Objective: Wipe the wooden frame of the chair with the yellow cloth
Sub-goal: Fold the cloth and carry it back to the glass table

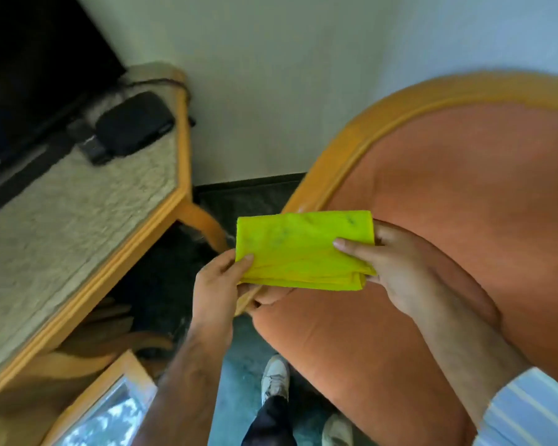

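A folded yellow cloth [303, 249] is held flat in the air between both hands, just in front of the chair's wooden frame [345, 149] and over the front left edge of the orange seat [361, 349]. The left hand [215, 284] is closed on the cloth's lower left corner, thumb on top and fingers underneath. The right hand [390, 268] is closed on the right end, with a finger laid across the top and the others tucked below the folds. A few faint dark marks are seen on the cloth's upper face. The frame is seen curving up and over the orange backrest [471, 194]; whether the cloth touches the wood cannot be told. A striped light-blue sleeve [529, 410] is seen at the right forearm. To the left, a desk [78, 226] with a speckled top and wooden rim is seen, carrying a black box [136, 123] and a dark screen [29, 75]. Below, white shoes [274, 378] are seen on a teal carpet [236, 365].
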The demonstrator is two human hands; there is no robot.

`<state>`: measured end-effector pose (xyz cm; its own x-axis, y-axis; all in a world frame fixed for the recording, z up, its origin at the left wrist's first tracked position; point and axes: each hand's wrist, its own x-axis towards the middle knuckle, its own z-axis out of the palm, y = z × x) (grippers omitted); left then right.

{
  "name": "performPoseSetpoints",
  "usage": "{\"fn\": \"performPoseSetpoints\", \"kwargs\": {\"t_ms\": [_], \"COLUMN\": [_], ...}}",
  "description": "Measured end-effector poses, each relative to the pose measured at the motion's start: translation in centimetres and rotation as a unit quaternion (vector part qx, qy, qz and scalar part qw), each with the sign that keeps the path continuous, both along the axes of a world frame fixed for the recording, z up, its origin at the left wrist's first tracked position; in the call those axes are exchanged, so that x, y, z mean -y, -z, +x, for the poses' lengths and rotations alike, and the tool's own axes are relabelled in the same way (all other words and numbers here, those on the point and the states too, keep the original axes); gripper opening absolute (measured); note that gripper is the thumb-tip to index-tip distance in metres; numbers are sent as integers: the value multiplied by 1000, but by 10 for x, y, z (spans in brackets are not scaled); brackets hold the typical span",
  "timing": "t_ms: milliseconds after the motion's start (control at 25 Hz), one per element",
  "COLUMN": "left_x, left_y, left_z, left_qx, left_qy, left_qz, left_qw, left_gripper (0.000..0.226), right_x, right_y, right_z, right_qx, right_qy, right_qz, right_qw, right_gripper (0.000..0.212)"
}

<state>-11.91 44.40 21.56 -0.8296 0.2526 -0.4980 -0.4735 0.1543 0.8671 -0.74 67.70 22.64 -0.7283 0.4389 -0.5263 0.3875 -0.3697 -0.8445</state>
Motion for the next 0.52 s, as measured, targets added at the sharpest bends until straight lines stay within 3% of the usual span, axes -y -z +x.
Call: {"fn": "performPoseSetpoints", "kwargs": {"t_ms": [200,280,400,520], "left_x": [157,227,302,372], "left_y": [17,31,64,121], "left_z": [-3,7,27,51], "left_qx": [-19,-4,27,47], "left_qy": [-192,-283,-368,-446], "left_qz": [-26,-44,-61,-100], "left_qw": [981,958,928,888], "left_gripper": [14,15,17,19], "right_x": [124,192,277,355], "right_y": [21,40,72,133], "right_z": [-91,-116,-134,-140], "right_qx": [10,16,7,44], "right_qy": [-177,-264,-325,-363], "right_qz": [43,51,79,80], "right_qw": [983,963,943,927], "right_gripper": [12,14,23,17]}}
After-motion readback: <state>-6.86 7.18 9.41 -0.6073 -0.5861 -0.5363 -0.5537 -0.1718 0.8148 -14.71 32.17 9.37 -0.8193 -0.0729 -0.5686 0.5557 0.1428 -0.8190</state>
